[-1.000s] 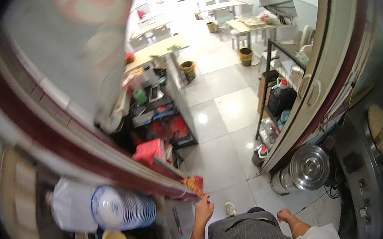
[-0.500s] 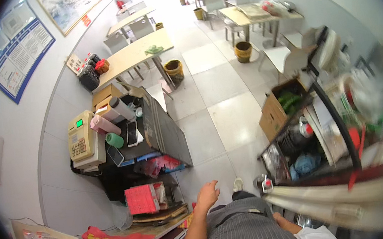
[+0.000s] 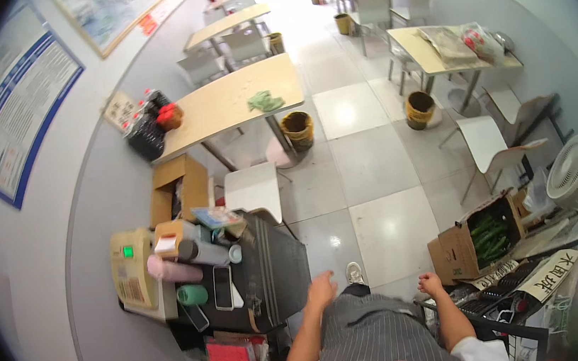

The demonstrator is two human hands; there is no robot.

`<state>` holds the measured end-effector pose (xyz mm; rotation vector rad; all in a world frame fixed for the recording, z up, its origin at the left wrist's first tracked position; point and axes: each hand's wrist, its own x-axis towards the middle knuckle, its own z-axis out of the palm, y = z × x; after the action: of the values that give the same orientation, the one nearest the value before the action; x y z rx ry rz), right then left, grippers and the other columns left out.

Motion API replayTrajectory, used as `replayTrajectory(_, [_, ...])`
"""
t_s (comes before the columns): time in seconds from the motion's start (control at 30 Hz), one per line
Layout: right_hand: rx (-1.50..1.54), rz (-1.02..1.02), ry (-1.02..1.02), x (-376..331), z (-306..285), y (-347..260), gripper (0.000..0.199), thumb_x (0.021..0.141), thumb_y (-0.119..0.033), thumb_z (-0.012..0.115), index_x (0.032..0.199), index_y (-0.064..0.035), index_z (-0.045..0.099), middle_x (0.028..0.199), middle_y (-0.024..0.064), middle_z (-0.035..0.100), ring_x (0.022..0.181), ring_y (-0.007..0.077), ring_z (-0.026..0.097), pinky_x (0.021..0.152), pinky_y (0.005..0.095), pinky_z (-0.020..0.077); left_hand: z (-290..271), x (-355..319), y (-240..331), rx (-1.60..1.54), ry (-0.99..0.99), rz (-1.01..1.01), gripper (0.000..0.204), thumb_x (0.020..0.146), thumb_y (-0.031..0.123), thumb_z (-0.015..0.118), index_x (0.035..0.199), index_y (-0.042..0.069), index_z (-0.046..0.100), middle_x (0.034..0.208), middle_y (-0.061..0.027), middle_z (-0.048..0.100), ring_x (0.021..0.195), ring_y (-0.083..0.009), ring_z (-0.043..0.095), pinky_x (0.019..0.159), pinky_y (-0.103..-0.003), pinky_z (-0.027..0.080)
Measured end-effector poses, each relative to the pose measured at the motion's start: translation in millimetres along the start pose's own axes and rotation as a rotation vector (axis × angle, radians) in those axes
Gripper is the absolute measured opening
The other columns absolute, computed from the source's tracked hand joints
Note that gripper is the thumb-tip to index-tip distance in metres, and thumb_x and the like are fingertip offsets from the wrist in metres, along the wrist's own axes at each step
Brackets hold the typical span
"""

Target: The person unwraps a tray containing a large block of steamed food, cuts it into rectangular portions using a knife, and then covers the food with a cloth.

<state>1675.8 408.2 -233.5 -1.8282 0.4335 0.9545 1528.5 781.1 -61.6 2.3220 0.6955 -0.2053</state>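
Observation:
My left hand [image 3: 322,291] hangs beside the striped apron [image 3: 380,327], nothing in it, its fingers loosely apart. It is nearest to the black counter [image 3: 279,281], without touching it. On that counter lie a white-edged phone [image 3: 223,288], a second phone [image 3: 195,318], a pink bottle [image 3: 174,270], a grey bottle [image 3: 204,252] and a green cup [image 3: 192,295]. My right hand [image 3: 430,284] is on the other side of my body, empty, with loosely bent fingers that stay apart. Close to it stands an open cardboard box [image 3: 452,254] of green vegetables [image 3: 489,237].
A tiled aisle [image 3: 373,164] runs ahead between tables. Yellow-lined bins [image 3: 298,131] and white chairs [image 3: 253,192] stand along it. To the left is a cash register [image 3: 134,269]. A white fan [image 3: 569,170] and a black-framed rack [image 3: 520,329] are on the right.
I have moved forward past the shelves, and the view has turned left. My right hand has risen into view from beside my hip. My left hand is still empty.

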Motion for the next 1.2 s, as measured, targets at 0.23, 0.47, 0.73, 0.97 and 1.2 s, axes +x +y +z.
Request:
replayTrajectory(0.23, [0.189, 0.247, 0.109, 55.1, -20.9, -3.8, 0.009, 0.086, -0.002, 0.052, 0.080, 0.0001, 0.059, 0.067, 0.0119, 0.058, 0.053, 0.0225, 0.056, 0.045, 0.0351, 0.0453, -100.0, 280.6, 39.0, 0.035, 0.234, 0.130, 0.033, 0.075, 0.012, 0.063, 0.107, 0.003, 0.062, 0.100, -0.0206, 0.062, 0.092, -0.0370, 0.060, 0.083, -0.044, 0.048])
replayTrajectory(0.47, [-0.034, 0.591, 0.180, 156.7, -35.4, -85.4, 0.019, 0.087, -0.013, 0.056, 0.082, 0.0043, 0.060, 0.070, 0.0166, 0.060, 0.057, 0.0263, 0.058, 0.048, 0.0422, 0.0461, -171.2, 517.3, 41.5, 0.187, 0.454, 0.020, 0.041, 0.074, 0.011, 0.064, 0.112, 0.000, 0.055, 0.110, -0.0229, 0.056, 0.105, -0.0395, 0.053, 0.091, -0.044, 0.043])
replayTrajectory(0.73, [-0.760, -0.151, 0.207, 400.3, -68.0, -400.1, 0.020, 0.076, -0.020, 0.061, 0.083, -0.0036, 0.070, 0.083, 0.0137, 0.069, 0.070, 0.0273, 0.067, 0.067, 0.0398, 0.0534, -266.2, 715.0, 36.2, 0.097, 0.483, -0.433, 0.057, 0.077, 0.023, 0.066, 0.127, 0.003, 0.045, 0.131, -0.0240, 0.039, 0.114, -0.0411, 0.046, 0.097, -0.048, 0.040])
replayTrajectory(0.97, [-0.284, -0.540, 0.201, 465.0, -50.3, -679.9, 0.027, 0.081, -0.013, 0.056, 0.103, -0.0022, 0.064, 0.087, 0.0110, 0.070, 0.076, 0.0201, 0.067, 0.068, 0.0333, 0.0534, -284.1, 884.1, 6.7, 0.120, 0.458, -0.641, 0.081, 0.075, 0.029, 0.071, 0.144, 0.021, 0.029, 0.151, -0.0251, 0.005, 0.129, -0.0505, 0.028, 0.102, -0.054, 0.036])
replayTrajectory(1.2, [0.124, -0.360, -0.069, 495.1, -39.0, -836.2, 0.031, 0.086, -0.018, 0.060, 0.112, -0.0025, 0.061, 0.097, 0.0105, 0.068, 0.085, 0.0173, 0.064, 0.074, 0.0318, 0.0525, -276.2, 1037.7, 58.2, -0.248, 0.443, -0.578, 0.038, 0.085, 0.020, 0.063, 0.117, 0.001, 0.052, 0.104, -0.0220, 0.062, 0.082, -0.0339, 0.065, 0.066, -0.037, 0.056])
